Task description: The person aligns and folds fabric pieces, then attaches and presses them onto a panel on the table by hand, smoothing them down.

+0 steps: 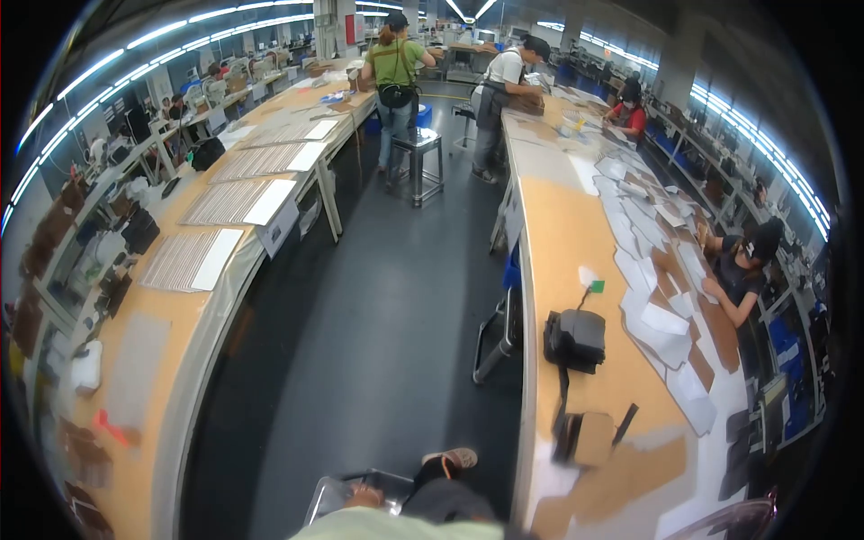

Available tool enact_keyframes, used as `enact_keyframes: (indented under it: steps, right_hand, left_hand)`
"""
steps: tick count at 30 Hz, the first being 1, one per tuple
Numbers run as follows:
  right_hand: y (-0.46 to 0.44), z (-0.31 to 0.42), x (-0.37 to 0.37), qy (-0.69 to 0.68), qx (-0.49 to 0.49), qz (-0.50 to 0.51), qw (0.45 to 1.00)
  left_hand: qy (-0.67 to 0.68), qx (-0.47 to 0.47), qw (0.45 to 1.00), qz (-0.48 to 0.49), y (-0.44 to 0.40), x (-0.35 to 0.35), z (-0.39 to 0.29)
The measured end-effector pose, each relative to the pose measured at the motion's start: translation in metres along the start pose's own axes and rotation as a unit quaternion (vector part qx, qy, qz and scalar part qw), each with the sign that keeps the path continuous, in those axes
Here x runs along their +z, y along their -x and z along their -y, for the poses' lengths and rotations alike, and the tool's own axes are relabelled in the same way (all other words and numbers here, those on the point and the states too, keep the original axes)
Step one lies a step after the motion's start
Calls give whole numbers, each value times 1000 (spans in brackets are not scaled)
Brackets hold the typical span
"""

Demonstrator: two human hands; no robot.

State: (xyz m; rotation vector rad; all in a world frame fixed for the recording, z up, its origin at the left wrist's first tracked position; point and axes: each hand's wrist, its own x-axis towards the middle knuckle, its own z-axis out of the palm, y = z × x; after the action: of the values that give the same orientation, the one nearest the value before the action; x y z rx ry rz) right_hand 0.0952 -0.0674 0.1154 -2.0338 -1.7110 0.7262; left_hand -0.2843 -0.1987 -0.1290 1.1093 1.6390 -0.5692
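Note:
Neither my left hand nor my right hand can be made out. At the bottom edge show my light green top (396, 526), a dark trouser leg (447, 499) and a brown shoe (461, 458). A metal-framed stool (326, 498) stands beside them, with a small brownish shape (364, 496) too unclear to name. On the right table (562, 211) lie a black bag (576, 340) and a tan and black bag (589, 438) with straps. White and brown cut sheets (657, 319) spread along that table.
Rows of stacked strips (191, 259) lie on the left table (180, 328). Between the tables runs a dark floor aisle (360, 297) with a metal stool (417, 144). Two people stand farther along; others work beyond the right table. A chair frame (493, 342) juts out beneath it.

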Motion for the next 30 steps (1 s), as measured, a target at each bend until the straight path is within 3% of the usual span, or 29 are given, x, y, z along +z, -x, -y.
enact_keyframes:
  steps: [18,21,28,30]
  right_hand:
    - [-9,7,-6,-36,39,16,998]
    - [-6,2,-9,-42,63,20,997]
    - [14,-12,-24,-52,119,36,991]
    - [20,-16,-29,-58,127,35,990]
  left_hand:
    - [3,102,995,2,-26,-13,-32]
    - [106,116,986,-54,-43,-33,-56]
    - [21,122,992,-4,-49,-119,-114]
    - [-1,126,991,-37,-48,-142,-124]
